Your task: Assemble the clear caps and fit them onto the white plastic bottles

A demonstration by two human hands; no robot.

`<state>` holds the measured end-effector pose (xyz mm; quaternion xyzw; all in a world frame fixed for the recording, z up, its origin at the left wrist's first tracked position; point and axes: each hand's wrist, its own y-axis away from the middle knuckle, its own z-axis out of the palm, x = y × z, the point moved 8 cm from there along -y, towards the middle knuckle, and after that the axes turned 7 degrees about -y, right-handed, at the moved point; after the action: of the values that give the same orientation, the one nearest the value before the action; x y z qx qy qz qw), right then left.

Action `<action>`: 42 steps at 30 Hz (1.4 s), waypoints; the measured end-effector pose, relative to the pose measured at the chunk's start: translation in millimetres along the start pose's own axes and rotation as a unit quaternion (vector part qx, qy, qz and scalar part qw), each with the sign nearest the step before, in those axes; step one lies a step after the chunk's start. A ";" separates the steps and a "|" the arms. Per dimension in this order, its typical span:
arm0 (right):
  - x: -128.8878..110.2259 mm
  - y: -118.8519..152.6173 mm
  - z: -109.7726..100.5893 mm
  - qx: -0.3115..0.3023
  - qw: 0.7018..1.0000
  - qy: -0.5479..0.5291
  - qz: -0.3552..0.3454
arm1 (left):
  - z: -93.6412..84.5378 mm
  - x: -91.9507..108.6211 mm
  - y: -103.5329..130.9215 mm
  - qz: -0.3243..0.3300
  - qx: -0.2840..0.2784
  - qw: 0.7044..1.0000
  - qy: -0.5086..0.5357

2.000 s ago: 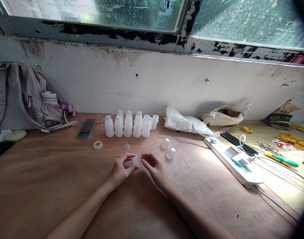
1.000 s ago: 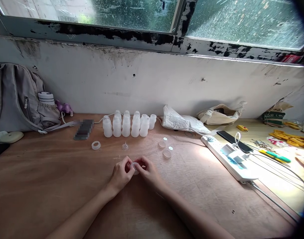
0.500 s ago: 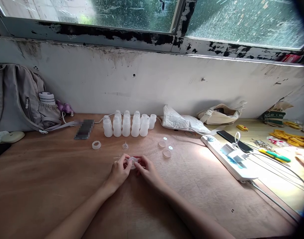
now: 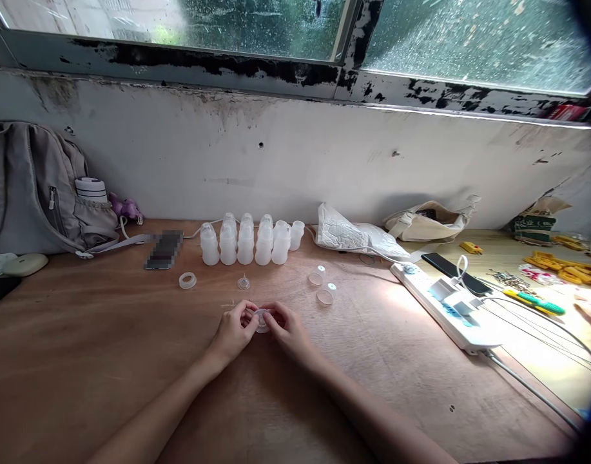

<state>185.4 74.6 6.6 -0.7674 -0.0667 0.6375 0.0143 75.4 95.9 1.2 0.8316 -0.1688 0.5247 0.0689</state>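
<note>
Between my two hands is a small translucent round piece [image 4: 262, 320], pinched from both sides just above the brown table [image 4: 131, 361]. My left hand [image 4: 234, 330] grips its left edge, and my right hand [image 4: 286, 328] holds the right edge. Beyond them lies a clear nipple-shaped part [image 4: 243, 282], with a white ring [image 4: 187, 280] farther left. Two clear round caps [image 4: 325, 296] rest to the right of my hands. Several frosted white bottles [image 4: 245, 245] stand in a cluster near the wall.
A white power strip [image 4: 445, 309] with chargers and cables lies at the right, by a black phone [image 4: 454, 274]. White packets [image 4: 353, 235] and a beige pouch [image 4: 428, 221] sit along the wall. A grey backpack [image 4: 34, 193] stands at the left.
The round piece has shifted slightly right and lies flatter between my fingers. My fingertips have moved a little around it.
</note>
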 end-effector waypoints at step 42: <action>-1.1 0.2 -0.5 0.030 1.000 -0.008 0.002 | -8.7 19.0 8.1 0.039 0.070 0.986 -0.144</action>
<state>185.7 74.3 7.8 -0.7619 -0.0460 0.6451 0.0361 72.6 86.9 21.5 0.8938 -0.1723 0.4126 -0.0349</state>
